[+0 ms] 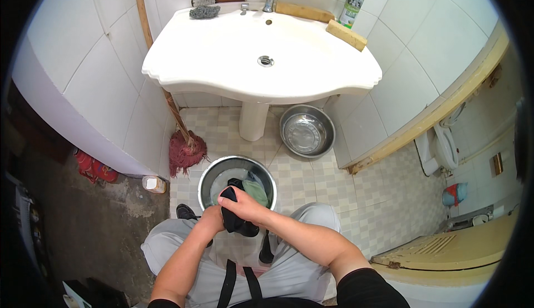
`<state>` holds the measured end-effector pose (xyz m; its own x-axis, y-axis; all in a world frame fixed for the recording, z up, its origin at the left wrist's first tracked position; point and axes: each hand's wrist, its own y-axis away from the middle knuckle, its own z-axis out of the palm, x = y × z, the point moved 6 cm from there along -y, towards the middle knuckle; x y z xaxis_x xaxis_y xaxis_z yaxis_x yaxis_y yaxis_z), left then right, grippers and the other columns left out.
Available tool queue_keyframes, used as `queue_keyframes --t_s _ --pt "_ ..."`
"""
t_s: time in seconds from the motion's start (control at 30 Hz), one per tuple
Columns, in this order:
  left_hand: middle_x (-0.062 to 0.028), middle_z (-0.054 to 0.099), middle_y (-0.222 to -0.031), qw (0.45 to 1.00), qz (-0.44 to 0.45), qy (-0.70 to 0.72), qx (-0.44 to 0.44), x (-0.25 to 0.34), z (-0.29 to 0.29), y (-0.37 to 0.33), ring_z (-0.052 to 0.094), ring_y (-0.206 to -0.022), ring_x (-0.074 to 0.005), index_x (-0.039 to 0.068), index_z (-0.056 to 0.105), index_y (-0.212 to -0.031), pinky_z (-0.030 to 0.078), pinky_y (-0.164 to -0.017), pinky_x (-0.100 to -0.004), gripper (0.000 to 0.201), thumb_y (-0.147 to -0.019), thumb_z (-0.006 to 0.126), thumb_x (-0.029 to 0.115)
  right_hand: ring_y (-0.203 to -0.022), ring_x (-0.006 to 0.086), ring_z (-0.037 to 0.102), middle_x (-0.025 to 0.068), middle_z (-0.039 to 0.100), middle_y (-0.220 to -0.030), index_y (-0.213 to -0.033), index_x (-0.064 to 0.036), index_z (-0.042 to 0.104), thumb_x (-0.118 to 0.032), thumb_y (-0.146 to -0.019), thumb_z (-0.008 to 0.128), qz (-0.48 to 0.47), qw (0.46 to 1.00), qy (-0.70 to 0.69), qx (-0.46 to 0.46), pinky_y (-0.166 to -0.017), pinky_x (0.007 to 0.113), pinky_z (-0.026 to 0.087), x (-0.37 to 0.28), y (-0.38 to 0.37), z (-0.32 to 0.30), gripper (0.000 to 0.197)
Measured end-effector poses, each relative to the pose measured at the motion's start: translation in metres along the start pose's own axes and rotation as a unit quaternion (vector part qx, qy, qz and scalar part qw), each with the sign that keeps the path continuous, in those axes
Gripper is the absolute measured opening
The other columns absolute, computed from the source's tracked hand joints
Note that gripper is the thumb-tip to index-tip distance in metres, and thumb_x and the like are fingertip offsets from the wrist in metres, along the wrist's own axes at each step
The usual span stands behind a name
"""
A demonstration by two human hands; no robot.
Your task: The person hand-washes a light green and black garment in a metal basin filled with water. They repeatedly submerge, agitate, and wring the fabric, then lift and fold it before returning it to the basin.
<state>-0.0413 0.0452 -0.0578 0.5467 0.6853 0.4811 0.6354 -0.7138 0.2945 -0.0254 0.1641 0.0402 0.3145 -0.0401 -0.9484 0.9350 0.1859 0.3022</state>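
Over the near rim of a steel basin (204,170), both hands grip a small black cloth shaped like a sock (229,219). My left hand (211,218) is closed on its left side, with the fingers partly hidden. From the right, my right hand (246,204) wraps round its upper part, thumb pointing left. The cloth's lower end hangs outside the basin, between my knees. In the basin, cloudy water surrounds a pale green cloth (255,192) and another black piece of cloth (236,183).
A white pedestal sink (211,46) stands ahead. Beneath its right side sits a second steel basin (307,131). A red mop (187,151) leans at the left wall, near a small jar (154,184). A wooden door frame (411,127) borders the toilet area on the right.
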Motion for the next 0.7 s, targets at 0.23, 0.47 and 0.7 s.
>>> queue_keyframes --t_s 0.23,0.47,0.7 --pt "-0.0149 0.071 -0.086 1.0 -0.016 0.001 -0.006 0.005 -0.005 0.001 0.068 -0.083 -0.0351 0.011 0.071 -0.082 0.055 -0.072 -0.0453 0.018 -0.069 0.073 0.024 -0.093 0.0109 0.052 0.0018 0.058 -0.099 -0.11 -0.006 0.058 -0.03 -0.096 0.061 0.002 1.0 -0.009 -0.005 -0.085 0.029 0.046 0.0 0.001 0.0 0.028" --pt "-0.0145 0.072 -0.086 1.0 0.007 0.004 0.01 -0.006 0.01 -0.003 0.069 -0.084 -0.0347 0.011 0.071 -0.081 0.055 -0.073 -0.0452 0.017 -0.07 0.072 0.024 -0.093 0.0107 0.052 0.0015 0.058 -0.099 -0.109 -0.006 0.059 -0.03 -0.096 0.061 -0.002 1.0 0.006 0.002 -0.085 0.028 0.046 0.006 -0.002 0.0 0.027" --pt "-0.014 0.072 -0.086 1.0 -0.001 0.001 0.005 -0.008 0.012 -0.004 0.069 -0.083 -0.0346 0.011 0.071 -0.081 0.056 -0.073 -0.0448 0.018 -0.069 0.073 0.025 -0.092 0.0109 0.053 0.0016 0.058 -0.099 -0.109 -0.0059 0.058 -0.031 -0.096 0.061 0.003 1.0 0.01 -0.002 -0.085 0.028 0.046 0.004 -0.001 0.0 0.028"
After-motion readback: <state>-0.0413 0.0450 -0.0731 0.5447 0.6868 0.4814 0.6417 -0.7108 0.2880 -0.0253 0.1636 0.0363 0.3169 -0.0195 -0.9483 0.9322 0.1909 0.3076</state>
